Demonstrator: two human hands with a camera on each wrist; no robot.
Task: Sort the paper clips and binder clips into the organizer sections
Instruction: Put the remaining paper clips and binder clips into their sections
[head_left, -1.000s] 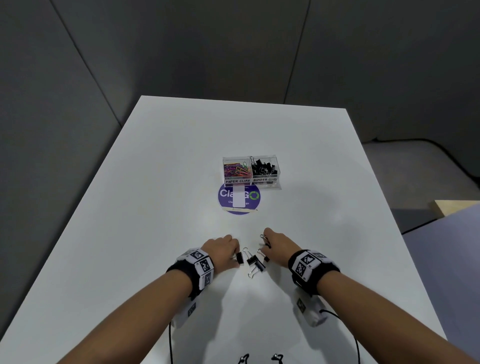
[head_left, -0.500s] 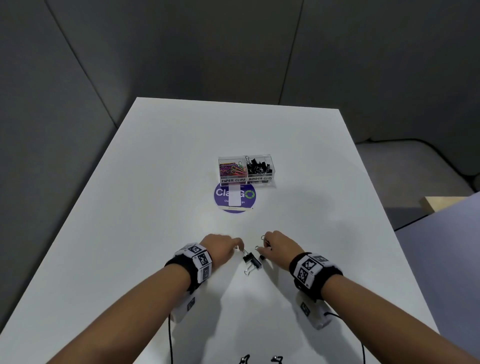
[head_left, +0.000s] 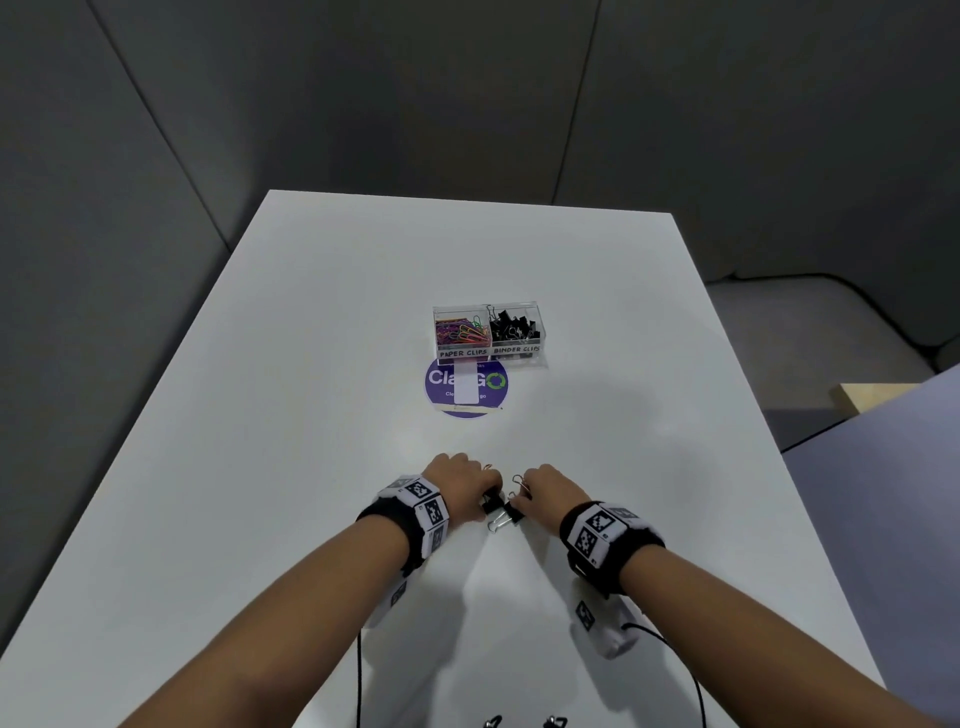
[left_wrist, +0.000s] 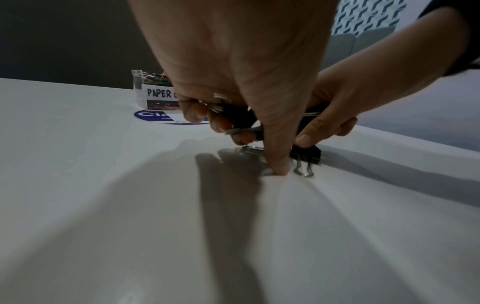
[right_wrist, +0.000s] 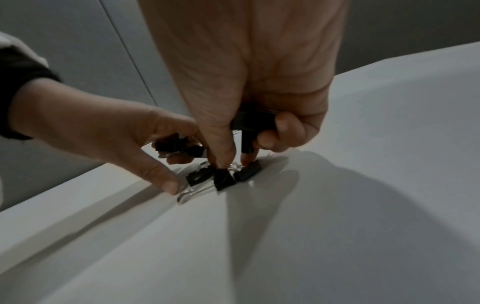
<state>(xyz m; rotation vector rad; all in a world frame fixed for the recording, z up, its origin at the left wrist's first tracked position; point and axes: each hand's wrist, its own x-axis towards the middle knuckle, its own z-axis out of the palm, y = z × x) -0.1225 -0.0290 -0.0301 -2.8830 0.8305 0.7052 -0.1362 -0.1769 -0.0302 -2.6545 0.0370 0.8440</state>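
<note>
left hand (head_left: 464, 480): fingers curled, holding black clips (right_wrist: 179, 147) | right hand (head_left: 550, 491): curled, holding black clips, touching clip on table (right_wrist: 223, 181)

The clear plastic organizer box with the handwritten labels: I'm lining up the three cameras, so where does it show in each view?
Head: clear plastic organizer box, table centre, beyond both hands.
Left wrist: left of centre, its right part hidden behind the left hand.
Right wrist: not in view.
Shared landmark: black binder clips on the white table.
</note>
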